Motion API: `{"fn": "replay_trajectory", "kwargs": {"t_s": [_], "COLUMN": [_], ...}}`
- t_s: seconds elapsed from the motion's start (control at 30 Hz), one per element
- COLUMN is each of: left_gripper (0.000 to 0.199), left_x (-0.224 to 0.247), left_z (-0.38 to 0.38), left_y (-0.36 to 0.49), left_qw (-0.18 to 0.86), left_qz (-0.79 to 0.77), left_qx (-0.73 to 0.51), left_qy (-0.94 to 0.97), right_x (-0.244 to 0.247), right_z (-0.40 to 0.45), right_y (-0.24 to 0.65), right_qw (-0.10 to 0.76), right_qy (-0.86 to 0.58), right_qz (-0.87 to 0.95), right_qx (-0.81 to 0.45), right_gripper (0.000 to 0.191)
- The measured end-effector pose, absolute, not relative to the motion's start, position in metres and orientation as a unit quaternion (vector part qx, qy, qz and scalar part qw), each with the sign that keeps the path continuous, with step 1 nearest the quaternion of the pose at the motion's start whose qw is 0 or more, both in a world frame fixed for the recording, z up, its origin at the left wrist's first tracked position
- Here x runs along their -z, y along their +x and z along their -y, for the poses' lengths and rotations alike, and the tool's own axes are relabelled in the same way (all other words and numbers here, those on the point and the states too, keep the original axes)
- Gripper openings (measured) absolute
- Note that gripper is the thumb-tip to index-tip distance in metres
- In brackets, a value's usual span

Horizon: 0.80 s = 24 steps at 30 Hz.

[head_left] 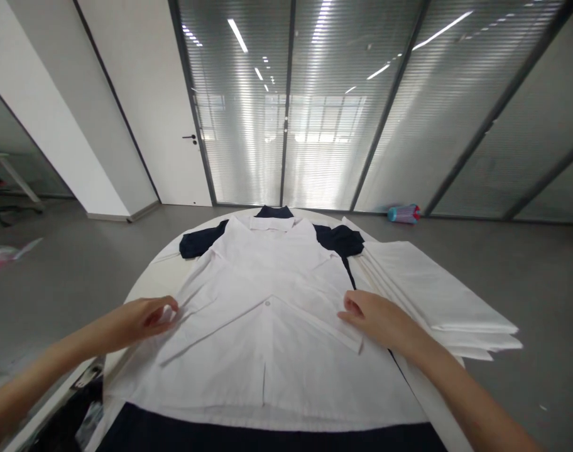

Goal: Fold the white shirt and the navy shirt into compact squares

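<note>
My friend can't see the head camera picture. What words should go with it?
A white shirt lies spread over dark clothing on a white table, with a person's left hand and right hand at its two sides. Folded white cloth lies to the right.

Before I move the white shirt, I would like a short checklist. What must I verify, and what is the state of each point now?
1. White shirt lies over the dark garment: ok.
2. Left hand and right hand are at opposite sides of the shirt: ok.
3. Both hands have a firm grip: cannot tell.
4. Shirt is free of creases: not ok, some show near its sides.
5. Folded white cloth stays within the table edge: not ok, it overhangs.
</note>
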<state>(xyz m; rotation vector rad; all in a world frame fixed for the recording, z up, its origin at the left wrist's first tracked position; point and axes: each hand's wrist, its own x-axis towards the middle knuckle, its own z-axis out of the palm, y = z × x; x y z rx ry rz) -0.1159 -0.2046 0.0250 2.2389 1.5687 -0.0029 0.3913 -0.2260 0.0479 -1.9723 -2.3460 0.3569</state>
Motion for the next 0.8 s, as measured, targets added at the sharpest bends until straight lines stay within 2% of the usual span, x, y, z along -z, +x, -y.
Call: {"fn": "replay_trajectory", "kwargs": {"t_s": [0.13,0.23,0.37,0.6,0.8], "left_gripper": [0.061,0.052,0.037,0.026,0.022], "left_x": [-0.014,-0.02,-0.031,-0.037,-0.047], "left_z": [0.238,0.249,0.254,0.265,0.262], "left_y": [-0.136,-0.124,-0.08,0.001,0.064], "left_qw": [0.204,0.144,0.088,0.043,0.047], "left_qz": [-0.591,-0.583,-0.452,-0.271,-0.138], "left_qx": [-0.012,-0.056,-0.122,-0.097,-0.098], "left_qy": [0.78,0.798,0.879,0.957,0.984], "right_x": [-0.037,-0.029,-0.03,-0.041,-0.039], "right_z": [0.251,0.264,0.276,0.3,0.314], "right_y": [0.408,0.414,0.414,0.412,0.426], "right_qw": [-0.016,-0.007,-0.015,-0.065,-0.026], "right_qy": [-0.695,-0.716,-0.735,-0.766,-0.762], "right_qz": [0.712,0.691,0.672,0.633,0.634], "right_qx": [-0.095,-0.094,-0.088,-0.096,-0.129], "right_gripper": [0.025,0.025,0.031,0.037,0.031]}}
